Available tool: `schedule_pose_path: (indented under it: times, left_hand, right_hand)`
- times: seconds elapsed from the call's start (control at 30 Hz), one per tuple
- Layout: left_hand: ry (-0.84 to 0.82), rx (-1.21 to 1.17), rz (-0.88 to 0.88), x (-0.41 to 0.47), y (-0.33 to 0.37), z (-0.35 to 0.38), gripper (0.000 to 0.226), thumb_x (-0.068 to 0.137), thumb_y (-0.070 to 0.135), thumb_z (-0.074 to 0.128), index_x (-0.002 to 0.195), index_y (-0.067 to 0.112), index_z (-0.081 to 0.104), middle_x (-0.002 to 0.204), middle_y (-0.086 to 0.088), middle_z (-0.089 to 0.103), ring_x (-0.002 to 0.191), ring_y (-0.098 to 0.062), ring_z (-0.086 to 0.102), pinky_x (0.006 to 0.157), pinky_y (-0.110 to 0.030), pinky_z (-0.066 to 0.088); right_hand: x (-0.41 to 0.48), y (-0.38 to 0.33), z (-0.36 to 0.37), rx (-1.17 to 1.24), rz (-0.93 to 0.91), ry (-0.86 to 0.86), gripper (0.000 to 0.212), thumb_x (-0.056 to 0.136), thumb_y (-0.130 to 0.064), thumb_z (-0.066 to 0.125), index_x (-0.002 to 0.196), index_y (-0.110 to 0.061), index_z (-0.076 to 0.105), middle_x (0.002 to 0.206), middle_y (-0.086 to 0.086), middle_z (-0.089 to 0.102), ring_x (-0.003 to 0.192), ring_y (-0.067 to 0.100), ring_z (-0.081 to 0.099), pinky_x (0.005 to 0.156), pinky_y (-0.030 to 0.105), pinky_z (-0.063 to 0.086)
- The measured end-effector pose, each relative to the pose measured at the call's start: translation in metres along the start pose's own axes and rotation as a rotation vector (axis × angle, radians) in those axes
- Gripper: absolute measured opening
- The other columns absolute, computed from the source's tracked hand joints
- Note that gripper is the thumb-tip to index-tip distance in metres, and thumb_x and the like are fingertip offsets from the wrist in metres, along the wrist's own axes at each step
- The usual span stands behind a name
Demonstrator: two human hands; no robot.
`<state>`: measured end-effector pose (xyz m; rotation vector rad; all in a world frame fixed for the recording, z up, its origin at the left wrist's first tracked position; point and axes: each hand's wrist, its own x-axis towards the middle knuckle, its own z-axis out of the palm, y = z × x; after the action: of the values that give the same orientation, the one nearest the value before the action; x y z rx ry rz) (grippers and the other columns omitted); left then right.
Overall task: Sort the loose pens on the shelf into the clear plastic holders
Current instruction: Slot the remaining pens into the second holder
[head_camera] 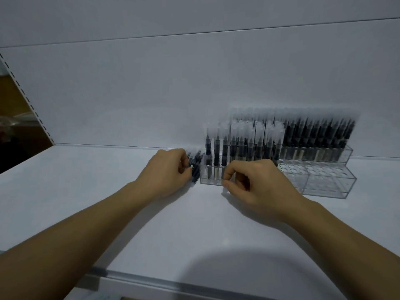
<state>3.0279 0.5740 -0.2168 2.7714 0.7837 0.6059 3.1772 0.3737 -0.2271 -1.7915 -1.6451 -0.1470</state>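
Fingers (pixel 184 167) of our left hand (pixel 166 169) curl round the loose pens (pixel 195 166), bunched on the shelf (pixel 173 224) just left of the front clear holder (pixel 211 179). Our right hand (pixel 262 182) has thumb and forefinger nearly closed at that holder's front wall; whether they pinch it, we cannot tell. Best practice: steady the holder, separate one pen, seat it upright in the next free hole.

One view only. Head-worn wide-angle camera, looking forward and down over both forearms onto the white shelf (pixel 194 224). Close range; shelf's back panel (pixel 151 94) fills upper frame.
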Motion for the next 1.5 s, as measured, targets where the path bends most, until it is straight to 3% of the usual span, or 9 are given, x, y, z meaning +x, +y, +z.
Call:
schedule_pose_path:
  times: [0.13, 0.27, 0.33, 0.43, 0.53, 0.63, 0.8, 1.13, 1.5]
  left_hand:
    - [-0.06, -0.001, -0.03, 0.012, -0.005, -0.004, 0.016, 0.089, 0.039, 0.065, 0.089, 0.024, 0.062, 0.078, 0.009, 0.069, 0.078, -0.014, 0.065, 0.07, -0.034, 0.054]
    - [-0.398, 0.159, -0.332, 0.029, -0.005, -0.012, 0.118, 0.06, 0.08, 0.073, 0.152, 0.026, 0.025, 0.151, -0.009, 0.033, 0.137, -0.033, 0.038, 0.106, -0.048, 0.042]
    - [-0.543, 0.061, -0.438, 0.036, 0.002, -0.013, 0.14, 0.051, 0.078, 0.081, 0.157, 0.024, 0.008, 0.142, -0.008, 0.052, 0.132, -0.028, 0.044, 0.101, -0.041, 0.045]
    - [-0.648, 0.011, -0.45, 0.045, 0.014, -0.012, 0.116, 0.06, 0.057, 0.089, 0.144, 0.009, 0.025, 0.083, 0.002, 0.079, 0.085, -0.021, 0.071, 0.087, -0.035, 0.056]
    - [-0.686, 0.062, -0.426, 0.056, 0.023, -0.014, 0.047, 0.07, 0.045, 0.087, 0.086, 0.011, 0.058, 0.08, -0.005, 0.078, 0.065, -0.021, 0.069, 0.07, -0.029, 0.056]
    - [-0.695, 0.071, -0.482, 0.064, 0.022, -0.016, 0.031, 0.072, 0.036, 0.082, 0.07, 0.013, 0.062, 0.08, -0.007, 0.073, 0.065, -0.022, 0.064, 0.064, -0.028, 0.053]
    - [-0.52, 0.21, -0.498, 0.068, 0.012, -0.004, 0.073, 0.064, 0.043, 0.082, 0.118, 0.009, 0.046, 0.105, -0.007, 0.062, 0.091, -0.026, 0.061, 0.068, -0.031, 0.048]
    - [-0.321, 0.283, -0.328, 0.059, -0.002, 0.006, 0.032, 0.065, 0.028, 0.077, 0.079, 0.015, 0.052, 0.075, -0.002, 0.058, 0.064, -0.017, 0.055, 0.051, -0.023, 0.039]
    - [-0.317, 0.166, -0.303, 0.044, -0.023, -0.01, 0.046, 0.061, 0.03, 0.083, 0.095, 0.016, 0.054, 0.087, -0.004, 0.062, 0.075, -0.017, 0.059, 0.064, -0.03, 0.053]
  right_hand:
    - [0.001, 0.003, -0.001, -0.003, 0.015, -0.01, 0.014, 0.092, -0.029, 0.069, 0.081, -0.033, 0.062, 0.054, -0.01, 0.055, 0.054, 0.012, 0.055, 0.053, 0.03, 0.047]
    - [0.001, 0.003, -0.001, -0.004, 0.045, -0.041, 0.012, 0.092, -0.03, 0.068, 0.082, -0.033, 0.063, 0.057, -0.011, 0.057, 0.055, 0.011, 0.055, 0.053, 0.021, 0.039]
    - [0.001, 0.003, 0.0, -0.002, 0.041, -0.059, 0.012, 0.092, -0.028, 0.068, 0.082, -0.033, 0.064, 0.055, -0.01, 0.056, 0.055, 0.012, 0.055, 0.054, 0.02, 0.039]
    - [0.001, 0.003, -0.001, 0.006, 0.038, -0.075, 0.011, 0.091, -0.028, 0.069, 0.083, -0.032, 0.064, 0.055, -0.008, 0.056, 0.054, 0.013, 0.055, 0.053, 0.029, 0.047]
    - [0.0, 0.004, -0.001, 0.004, 0.041, -0.082, 0.01, 0.093, -0.03, 0.068, 0.084, -0.032, 0.064, 0.055, -0.008, 0.056, 0.055, 0.014, 0.056, 0.054, 0.03, 0.048]
    - [0.0, 0.004, -0.002, 0.0, 0.051, -0.097, 0.01, 0.095, -0.032, 0.066, 0.085, -0.033, 0.064, 0.056, -0.006, 0.058, 0.055, 0.014, 0.056, 0.053, 0.024, 0.044]
    - [-0.001, 0.003, -0.003, 0.005, 0.067, -0.126, 0.011, 0.095, -0.031, 0.066, 0.085, -0.034, 0.064, 0.057, -0.006, 0.058, 0.056, 0.014, 0.056, 0.055, 0.019, 0.037]
    - [0.0, 0.004, -0.007, 0.005, 0.095, -0.131, 0.012, 0.094, -0.027, 0.067, 0.083, -0.032, 0.066, 0.058, -0.01, 0.058, 0.057, 0.01, 0.056, 0.055, 0.015, 0.037]
    - [0.002, 0.033, -0.095, 0.139, 0.268, -0.139, 0.015, 0.085, -0.022, 0.082, 0.072, -0.022, 0.074, 0.062, -0.001, 0.065, 0.055, 0.007, 0.056, 0.058, 0.017, 0.049]
